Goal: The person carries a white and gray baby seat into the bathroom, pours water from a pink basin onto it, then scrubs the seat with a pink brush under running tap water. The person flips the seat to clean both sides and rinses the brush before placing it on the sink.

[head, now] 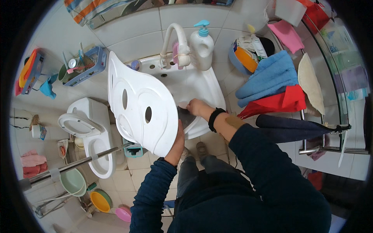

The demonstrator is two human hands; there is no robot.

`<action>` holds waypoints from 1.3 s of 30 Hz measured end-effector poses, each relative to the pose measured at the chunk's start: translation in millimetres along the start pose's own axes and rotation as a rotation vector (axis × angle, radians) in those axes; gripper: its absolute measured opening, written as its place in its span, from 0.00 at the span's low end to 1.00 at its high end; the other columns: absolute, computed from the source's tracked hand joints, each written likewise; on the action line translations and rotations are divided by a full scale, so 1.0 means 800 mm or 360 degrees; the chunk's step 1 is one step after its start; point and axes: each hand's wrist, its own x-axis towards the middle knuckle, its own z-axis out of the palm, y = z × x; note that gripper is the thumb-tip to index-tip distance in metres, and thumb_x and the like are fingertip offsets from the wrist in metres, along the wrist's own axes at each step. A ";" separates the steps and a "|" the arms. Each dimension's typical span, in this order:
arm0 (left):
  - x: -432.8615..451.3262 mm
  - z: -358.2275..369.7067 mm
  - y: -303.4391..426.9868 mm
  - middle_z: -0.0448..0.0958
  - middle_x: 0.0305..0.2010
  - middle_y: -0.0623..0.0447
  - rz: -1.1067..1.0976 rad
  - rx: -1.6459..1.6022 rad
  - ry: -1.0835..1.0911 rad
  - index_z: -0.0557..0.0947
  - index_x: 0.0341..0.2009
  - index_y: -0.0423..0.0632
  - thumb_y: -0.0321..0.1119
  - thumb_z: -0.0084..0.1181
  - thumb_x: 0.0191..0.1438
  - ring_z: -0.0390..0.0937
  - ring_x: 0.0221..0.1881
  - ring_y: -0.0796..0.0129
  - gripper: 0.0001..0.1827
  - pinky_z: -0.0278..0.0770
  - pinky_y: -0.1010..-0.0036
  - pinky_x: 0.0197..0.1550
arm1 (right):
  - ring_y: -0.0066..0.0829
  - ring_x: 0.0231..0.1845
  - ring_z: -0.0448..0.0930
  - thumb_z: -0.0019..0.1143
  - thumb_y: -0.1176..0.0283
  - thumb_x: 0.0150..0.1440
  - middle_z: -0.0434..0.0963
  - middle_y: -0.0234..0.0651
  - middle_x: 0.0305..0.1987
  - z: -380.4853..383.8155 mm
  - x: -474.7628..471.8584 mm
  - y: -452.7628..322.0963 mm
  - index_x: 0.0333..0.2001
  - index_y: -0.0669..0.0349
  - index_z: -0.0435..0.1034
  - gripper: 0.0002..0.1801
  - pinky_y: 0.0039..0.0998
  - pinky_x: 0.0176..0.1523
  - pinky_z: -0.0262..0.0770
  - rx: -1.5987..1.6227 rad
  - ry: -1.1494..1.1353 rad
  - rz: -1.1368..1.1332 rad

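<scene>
My left hand (pixel 176 145) grips the lower right edge of a large white moulded plastic panel (pixel 134 116) with oval holes, tilted up over the left side of the white washbasin (pixel 208 90). Above the basin's near part, my right hand (pixel 198 107) has its fingers bent together near a dark grey thing (pixel 185 118), which the panel partly hides; whether they hold it I cannot tell. A white faucet (pixel 174 29) curves over the basin's back edge, with a pink thing (pixel 175 52) behind it. Beside the faucet stands a white pump bottle (pixel 202 48) with a blue top.
Left of the basin are a toilet (pixel 99 157) and a metal rod (pixel 72 165). A blue basket (pixel 87 70) hangs on the wall. Towels, one blue (pixel 269 77) and one red (pixel 276 100), hang at the right on a rack (pixel 303 145). Plastic basins, one yellow (pixel 100 201), stand low at the left.
</scene>
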 end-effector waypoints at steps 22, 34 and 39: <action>-0.002 -0.001 0.012 0.59 0.63 0.26 -0.0343 -0.0150 -0.0290 0.58 0.67 0.57 0.28 0.46 0.53 0.68 0.51 0.22 0.35 0.67 0.41 0.54 | 0.32 0.16 0.74 0.44 0.62 0.59 0.76 0.41 0.22 -0.059 -0.061 -0.009 0.43 0.63 0.75 0.18 0.35 0.19 0.68 0.0520 -0.0420 0.0109; -0.004 -0.020 0.012 0.58 0.65 0.28 -0.0214 -0.0059 -0.0410 0.60 0.66 0.57 0.28 0.44 0.55 0.68 0.52 0.25 0.32 0.68 0.43 0.54 | 0.50 0.28 0.80 0.46 0.62 0.57 0.79 0.49 0.28 -0.024 -0.047 0.002 0.37 0.62 0.77 0.16 0.42 0.35 0.76 0.0403 -0.0096 -0.0248; -0.005 -0.024 0.014 0.61 0.63 0.29 -0.0222 0.0088 -0.0362 0.62 0.66 0.57 0.30 0.43 0.56 0.69 0.53 0.29 0.31 0.67 0.44 0.55 | 0.39 0.24 0.79 0.45 0.60 0.60 0.79 0.47 0.28 -0.033 -0.024 -0.015 0.45 0.60 0.76 0.19 0.36 0.33 0.75 0.0214 -0.0224 -0.0166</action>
